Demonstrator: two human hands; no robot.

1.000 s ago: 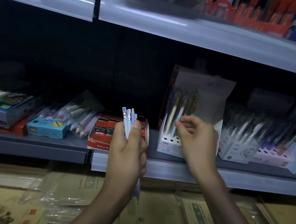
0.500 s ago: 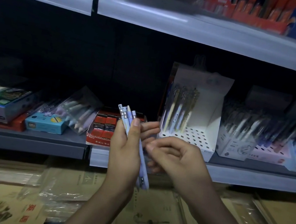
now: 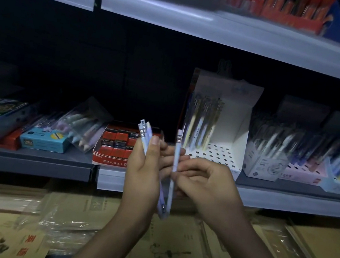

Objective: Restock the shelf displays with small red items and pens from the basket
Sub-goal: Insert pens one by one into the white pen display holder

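Right hand (image 3: pixel 204 185) pinches one pen (image 3: pixel 174 169) upright beside left hand's (image 3: pixel 147 169) bundle (image 3: pixel 144 135)

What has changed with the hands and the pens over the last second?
The right hand drew back from the white display stand to the left hand, pinched one pen and drew it rightward, apart from the bundle of pens, holding it upright. Unchanged: the left hand's grip on the bundle, the stand, and the red box.
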